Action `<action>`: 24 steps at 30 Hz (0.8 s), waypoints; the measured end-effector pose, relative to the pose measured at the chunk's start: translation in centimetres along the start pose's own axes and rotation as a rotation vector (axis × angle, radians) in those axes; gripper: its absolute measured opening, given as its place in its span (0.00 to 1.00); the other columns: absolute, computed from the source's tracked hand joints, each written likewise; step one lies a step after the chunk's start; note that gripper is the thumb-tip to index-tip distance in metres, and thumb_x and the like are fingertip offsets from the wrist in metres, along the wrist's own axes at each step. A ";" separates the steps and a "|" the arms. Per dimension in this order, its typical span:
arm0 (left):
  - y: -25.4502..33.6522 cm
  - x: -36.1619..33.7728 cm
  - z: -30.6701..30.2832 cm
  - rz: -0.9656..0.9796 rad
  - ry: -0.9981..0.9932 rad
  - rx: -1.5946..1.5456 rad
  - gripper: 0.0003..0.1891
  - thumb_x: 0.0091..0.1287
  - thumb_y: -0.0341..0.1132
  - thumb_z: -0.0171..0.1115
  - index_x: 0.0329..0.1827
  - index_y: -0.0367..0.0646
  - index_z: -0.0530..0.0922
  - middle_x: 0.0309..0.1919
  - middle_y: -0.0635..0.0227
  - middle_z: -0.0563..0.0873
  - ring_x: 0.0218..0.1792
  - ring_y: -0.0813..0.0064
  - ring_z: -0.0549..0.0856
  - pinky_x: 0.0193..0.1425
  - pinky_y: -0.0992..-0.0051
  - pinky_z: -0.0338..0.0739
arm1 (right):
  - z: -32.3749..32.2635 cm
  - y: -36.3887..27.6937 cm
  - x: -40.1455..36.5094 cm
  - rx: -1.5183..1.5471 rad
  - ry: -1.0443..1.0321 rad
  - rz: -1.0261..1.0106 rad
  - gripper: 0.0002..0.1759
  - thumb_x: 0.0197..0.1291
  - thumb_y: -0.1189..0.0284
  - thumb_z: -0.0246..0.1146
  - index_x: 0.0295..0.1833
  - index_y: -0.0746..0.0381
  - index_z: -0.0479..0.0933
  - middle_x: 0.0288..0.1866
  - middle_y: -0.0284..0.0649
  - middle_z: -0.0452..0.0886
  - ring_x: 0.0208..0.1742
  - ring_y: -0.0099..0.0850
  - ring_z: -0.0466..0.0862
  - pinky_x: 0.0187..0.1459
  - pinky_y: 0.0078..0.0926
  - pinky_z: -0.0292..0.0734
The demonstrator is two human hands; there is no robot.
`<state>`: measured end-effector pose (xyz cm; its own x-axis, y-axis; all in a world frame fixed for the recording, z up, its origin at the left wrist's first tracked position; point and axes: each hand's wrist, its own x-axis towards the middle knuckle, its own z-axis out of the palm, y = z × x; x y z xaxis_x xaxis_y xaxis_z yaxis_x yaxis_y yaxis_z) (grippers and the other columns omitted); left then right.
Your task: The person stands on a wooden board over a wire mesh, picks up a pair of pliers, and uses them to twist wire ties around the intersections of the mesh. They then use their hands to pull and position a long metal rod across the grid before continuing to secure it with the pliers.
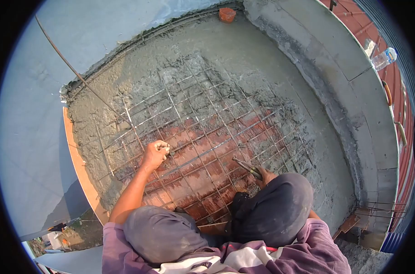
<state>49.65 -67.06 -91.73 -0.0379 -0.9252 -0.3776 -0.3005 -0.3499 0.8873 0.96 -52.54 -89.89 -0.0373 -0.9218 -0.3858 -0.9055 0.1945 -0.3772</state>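
Note:
Over the rebar grid (203, 148), my left hand (155, 154) is raised with thumb and fingers pinched together. Something small and dark shows at its fingertips, too small to name. My right hand (266, 176), partly hidden behind my right knee, is closed around the handles of a pair of pincers (247, 167). Their jaws point left, above the bars. Beneath the lower part of the grid lies a reddish-brown panel (184, 139), smeared with wet cement. The grid's far and right parts are half sunk in wet concrete (244, 59).
An orange bucket (226, 15) stands in the far corner. A long bent rod (73, 68) rises at the left beside the wall. An orange board (78, 160) edges the left side. The right parapet (349, 77) has a plastic bottle (384, 59) beyond it.

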 end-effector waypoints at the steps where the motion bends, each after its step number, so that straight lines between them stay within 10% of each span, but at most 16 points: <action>1: 0.5 -0.1 0.0 -0.007 -0.006 0.006 0.08 0.70 0.28 0.68 0.47 0.34 0.86 0.32 0.65 0.90 0.25 0.82 0.84 0.29 0.78 0.79 | 1.0 0.3 -0.5 0.085 0.039 -0.030 0.33 0.61 0.59 0.74 0.70 0.54 0.74 0.54 0.54 0.86 0.55 0.56 0.86 0.54 0.50 0.81; 10: 5.7 0.0 -0.8 -0.147 -0.118 -0.423 0.11 0.72 0.25 0.66 0.54 0.30 0.81 0.39 0.57 0.89 0.32 0.71 0.90 0.37 0.70 0.90 | 3.4 -0.1 -0.8 0.257 0.023 0.010 0.33 0.62 0.59 0.75 0.71 0.52 0.75 0.54 0.53 0.87 0.56 0.53 0.87 0.55 0.49 0.81; 24: 15.7 5.1 0.8 0.088 -0.126 -0.032 0.06 0.69 0.29 0.70 0.43 0.35 0.86 0.34 0.64 0.90 0.31 0.77 0.87 0.33 0.75 0.84 | -3.4 -4.2 6.2 0.253 -0.062 -0.071 0.33 0.66 0.55 0.72 0.72 0.57 0.74 0.48 0.53 0.88 0.51 0.52 0.88 0.53 0.48 0.80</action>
<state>43.95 -77.15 -79.95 -0.1828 -0.9272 -0.3270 -0.2601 -0.2751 0.9256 3.06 -60.24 -87.85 0.0555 -0.9155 -0.3984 -0.7703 0.2146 -0.6005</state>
